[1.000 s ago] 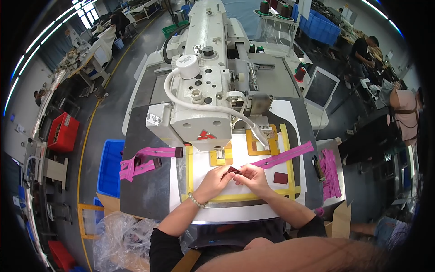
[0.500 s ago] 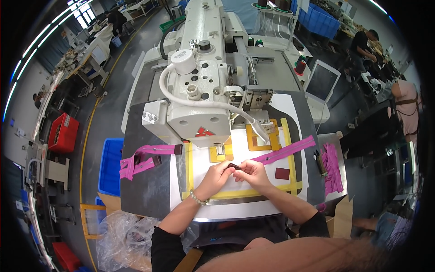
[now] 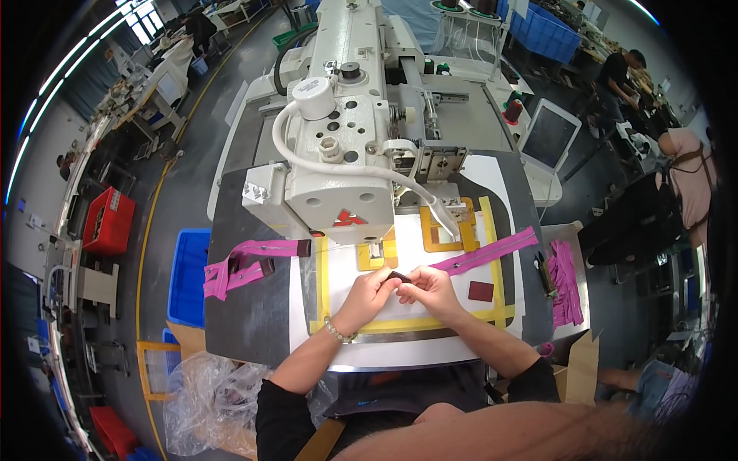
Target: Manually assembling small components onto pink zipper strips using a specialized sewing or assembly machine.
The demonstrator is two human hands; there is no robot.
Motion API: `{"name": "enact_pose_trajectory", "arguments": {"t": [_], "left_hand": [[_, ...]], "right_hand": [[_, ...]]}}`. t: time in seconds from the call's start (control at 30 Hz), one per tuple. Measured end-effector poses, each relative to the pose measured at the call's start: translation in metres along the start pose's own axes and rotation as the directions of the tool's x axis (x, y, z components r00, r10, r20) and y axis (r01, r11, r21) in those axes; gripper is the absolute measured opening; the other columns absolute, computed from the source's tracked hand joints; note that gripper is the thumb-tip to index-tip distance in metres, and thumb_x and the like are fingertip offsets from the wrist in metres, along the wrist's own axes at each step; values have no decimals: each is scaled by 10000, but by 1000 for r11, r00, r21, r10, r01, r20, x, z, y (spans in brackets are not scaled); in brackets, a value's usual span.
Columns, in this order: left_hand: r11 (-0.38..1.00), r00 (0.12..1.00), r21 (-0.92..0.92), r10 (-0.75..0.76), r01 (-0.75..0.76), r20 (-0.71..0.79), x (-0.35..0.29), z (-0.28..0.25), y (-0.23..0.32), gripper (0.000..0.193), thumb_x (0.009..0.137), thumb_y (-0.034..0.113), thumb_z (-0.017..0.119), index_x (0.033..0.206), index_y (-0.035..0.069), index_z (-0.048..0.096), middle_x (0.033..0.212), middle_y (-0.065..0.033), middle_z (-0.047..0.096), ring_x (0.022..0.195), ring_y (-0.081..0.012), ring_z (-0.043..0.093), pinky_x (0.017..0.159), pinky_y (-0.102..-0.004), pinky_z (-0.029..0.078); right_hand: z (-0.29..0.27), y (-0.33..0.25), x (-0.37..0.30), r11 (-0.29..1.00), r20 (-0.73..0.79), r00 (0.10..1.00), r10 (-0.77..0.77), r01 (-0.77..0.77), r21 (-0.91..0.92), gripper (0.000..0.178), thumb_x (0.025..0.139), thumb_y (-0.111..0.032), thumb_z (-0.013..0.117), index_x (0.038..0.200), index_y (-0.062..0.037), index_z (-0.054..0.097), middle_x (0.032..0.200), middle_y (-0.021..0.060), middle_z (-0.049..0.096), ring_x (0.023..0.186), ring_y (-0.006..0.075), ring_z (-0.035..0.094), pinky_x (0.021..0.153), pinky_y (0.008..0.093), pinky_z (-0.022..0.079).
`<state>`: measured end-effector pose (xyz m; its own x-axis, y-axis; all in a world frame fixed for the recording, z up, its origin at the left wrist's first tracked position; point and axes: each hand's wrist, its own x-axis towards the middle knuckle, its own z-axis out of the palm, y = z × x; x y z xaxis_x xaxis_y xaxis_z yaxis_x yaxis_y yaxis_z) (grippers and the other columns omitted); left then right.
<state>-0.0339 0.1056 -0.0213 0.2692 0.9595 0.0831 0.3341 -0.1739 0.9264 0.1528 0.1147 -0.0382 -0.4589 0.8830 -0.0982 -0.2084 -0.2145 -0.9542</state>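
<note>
In front of the sewing machine's head, my left hand (image 3: pixel 367 296) and my right hand (image 3: pixel 432 293) meet, fingers pinched together. A small dark brown piece (image 3: pixel 398 276) sits between them, mostly covered by my fingers, so its kind is hard to make out. From behind my right hand a magenta zipper (image 3: pixel 492 252) runs out to the right; whether its hidden end is in my fingers I cannot tell. A dark red rectangular patch (image 3: pixel 481 291) lies on the white sheet right of my right hand. Yellow clamp frames (image 3: pixel 377 252) are just beyond my fingers.
The large sewing machine (image 3: pixel 338 192) stands directly ahead. More magenta zippers with dark ends (image 3: pixel 244 265) lie on the left of the table, and a magenta bundle (image 3: pixel 565 284) on the right. A blue bin (image 3: pixel 188 280) and plastic wrap (image 3: pixel 211 399) are at the left.
Both hands stay together in nearly the same place, with slight finger movement around the dark piece. The whole view has shifted a little.
</note>
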Motion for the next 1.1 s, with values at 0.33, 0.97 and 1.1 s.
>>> {"name": "enact_pose_trajectory", "arguments": {"t": [0.33,0.97,1.1], "left_hand": [[1000,1000,8,19,-19,-22,1,0,1,195,922,156,590,805,2,562,579,-109,495,508,-165,430,488,-302,355],[999,999,6,33,-33,-26,3,-1,-1,224,898,164,623,757,4,553,547,-105,487,471,-176,444,465,-314,345],[1000,999,3,29,-29,-21,2,-1,-4,215,893,159,623,755,2,576,557,-107,499,479,-178,453,468,-315,349]], "right_hand": [[-1,2,0,1000,3,1000,3,-3,-6,101,907,-79,646,949,10,620,829,49,669,741,98,660,654,221,534],[0,-3,0,999,13,999,45,-44,-30,121,908,-114,654,924,1,620,794,57,677,727,100,661,641,225,527],[1,-3,0,998,27,998,56,-55,-42,129,919,-126,643,911,-1,614,792,61,678,728,103,662,641,228,526]]}}
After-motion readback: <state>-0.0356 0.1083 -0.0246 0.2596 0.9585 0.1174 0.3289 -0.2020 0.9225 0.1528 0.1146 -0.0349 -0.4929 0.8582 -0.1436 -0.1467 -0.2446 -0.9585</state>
